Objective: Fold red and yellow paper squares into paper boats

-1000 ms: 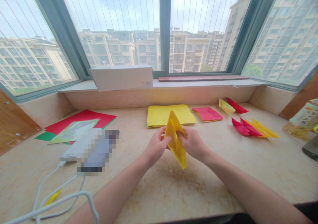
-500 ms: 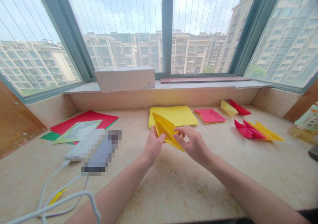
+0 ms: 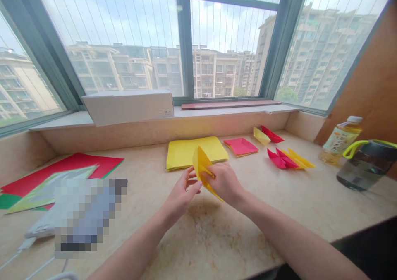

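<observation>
A folded yellow paper piece (image 3: 202, 167) is held just above the marble counter (image 3: 217, 234), in the middle of the view. My right hand (image 3: 223, 182) grips it from the right with fingers closed around its lower half. My left hand (image 3: 181, 192) pinches its left edge with thumb and fingertips, the other fingers loosely curled. Right behind the hands lies a stack of flat yellow sheets (image 3: 182, 152).
Finished red and yellow folded pieces (image 3: 287, 159) and a flat red piece (image 3: 240, 146) lie at the right. Red and green sheets (image 3: 62, 172) and a blurred device with white cables sit at the left. A white box (image 3: 128, 106) rests on the sill. An oil bottle (image 3: 339, 139) and dark jug (image 3: 362, 164) stand far right.
The yellow piece has been turned from hanging upright to tilted and back upright between my hands. The head has turned right, bringing the bottle and jug into view.
</observation>
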{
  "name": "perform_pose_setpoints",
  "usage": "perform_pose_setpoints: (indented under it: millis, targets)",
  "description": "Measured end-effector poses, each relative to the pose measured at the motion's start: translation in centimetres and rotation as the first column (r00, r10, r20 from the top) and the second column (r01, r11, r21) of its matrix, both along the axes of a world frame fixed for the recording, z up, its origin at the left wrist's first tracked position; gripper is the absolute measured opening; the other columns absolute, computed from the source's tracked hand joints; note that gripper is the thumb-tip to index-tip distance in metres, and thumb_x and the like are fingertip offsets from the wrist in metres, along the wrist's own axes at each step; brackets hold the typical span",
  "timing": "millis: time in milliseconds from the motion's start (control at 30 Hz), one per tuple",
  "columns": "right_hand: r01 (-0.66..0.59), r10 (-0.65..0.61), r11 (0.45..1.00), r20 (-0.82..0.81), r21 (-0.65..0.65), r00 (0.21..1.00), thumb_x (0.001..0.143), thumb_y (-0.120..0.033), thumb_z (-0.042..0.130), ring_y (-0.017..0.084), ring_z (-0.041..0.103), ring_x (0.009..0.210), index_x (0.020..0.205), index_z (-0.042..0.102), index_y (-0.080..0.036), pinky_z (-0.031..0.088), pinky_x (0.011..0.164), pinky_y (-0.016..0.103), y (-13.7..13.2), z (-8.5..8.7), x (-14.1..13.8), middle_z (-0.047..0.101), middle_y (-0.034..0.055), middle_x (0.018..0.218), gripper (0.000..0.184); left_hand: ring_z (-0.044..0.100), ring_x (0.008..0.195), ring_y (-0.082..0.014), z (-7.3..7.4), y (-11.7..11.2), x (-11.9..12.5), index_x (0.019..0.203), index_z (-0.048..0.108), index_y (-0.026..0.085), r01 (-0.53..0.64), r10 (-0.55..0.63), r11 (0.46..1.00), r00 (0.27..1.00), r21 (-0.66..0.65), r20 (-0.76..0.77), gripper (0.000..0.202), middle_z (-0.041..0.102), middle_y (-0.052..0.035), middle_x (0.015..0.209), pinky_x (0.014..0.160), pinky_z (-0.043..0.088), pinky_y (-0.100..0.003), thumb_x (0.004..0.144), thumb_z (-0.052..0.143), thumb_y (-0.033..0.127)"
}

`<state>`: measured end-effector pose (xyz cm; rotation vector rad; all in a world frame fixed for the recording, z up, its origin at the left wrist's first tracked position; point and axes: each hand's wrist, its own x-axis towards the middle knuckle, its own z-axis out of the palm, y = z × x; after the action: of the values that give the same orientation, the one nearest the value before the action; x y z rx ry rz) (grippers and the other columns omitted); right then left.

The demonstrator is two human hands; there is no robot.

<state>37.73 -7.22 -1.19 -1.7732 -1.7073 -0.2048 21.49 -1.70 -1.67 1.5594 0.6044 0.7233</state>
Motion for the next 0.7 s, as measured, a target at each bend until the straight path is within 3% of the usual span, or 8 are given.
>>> perform_pose_setpoints:
  millis: [267,367,467,600,700]
  targets:
    - [0.013,-0.013,1.000,-0.008,0.006,1.000,0.092,-0.026,0.059,0.016,0.060,0.061,0.069,0.071,-0.017,0.035,0.065,0.027,0.1,0.4,0.3,0.069,0.0040,0.065,0.027,0.062,0.108,-0.0282,-0.6,0.2,0.3,0.132,0.048,0.017,0.011,-0.011,1.000,1.000,0.016,0.004,0.058,0.056,-0.0154,0.130,0.087,0.055,-0.043,0.084,0.066,0.043]
    - [-0.075,0.078,0.996,-0.061,0.054,0.995,0.092,-0.027,0.060,0.019,0.065,0.072,0.103,0.072,-0.018,0.042,0.072,0.030,0.0,0.3,0.0,0.073,0.0047,0.077,0.019,0.064,0.104,-0.0268,-0.3,0.2,0.4,0.125,0.054,0.016,-0.048,0.050,0.996,0.998,-0.075,0.035,0.054,0.060,-0.0147,0.124,0.088,0.055,-0.042,0.081,0.069,0.043]
    - [-0.163,0.185,0.972,-0.121,0.171,0.975,0.094,-0.028,0.057,0.022,0.066,0.090,0.133,0.055,-0.019,0.047,0.085,0.035,-0.4,0.3,-0.5,0.074,0.0076,0.099,0.040,0.065,0.103,-0.0241,0.3,0.4,0.2,0.118,0.059,0.016,-0.069,0.097,0.971,0.989,-0.230,0.115,0.044,0.062,-0.0134,0.123,0.090,0.054,-0.040,0.084,0.067,0.042]
    - [-0.252,0.273,0.934,-0.054,0.252,0.960,0.092,-0.028,0.060,0.025,0.058,0.114,0.123,0.062,-0.024,0.045,0.100,0.043,-0.9,0.5,-1.0,0.063,0.0100,0.125,0.031,0.066,0.097,-0.0213,0.8,1.4,-0.4,0.113,0.062,0.017,-0.107,0.209,0.914,0.951,-0.392,0.228,0.035,0.066,-0.0110,0.119,0.083,0.055,-0.036,0.087,0.062,0.041]
    - [-0.255,0.265,0.942,-0.015,0.217,0.964,0.090,-0.030,0.064,0.027,0.056,0.117,0.118,0.065,-0.026,0.045,0.100,0.047,-1.0,0.3,-0.9,0.058,0.0108,0.129,0.028,0.067,0.093,-0.0196,0.8,2.1,-0.6,0.110,0.063,0.017,-0.150,0.275,0.895,0.927,-0.421,0.256,0.033,0.068,-0.0099,0.114,0.079,0.055,-0.033,0.087,0.061,0.041]
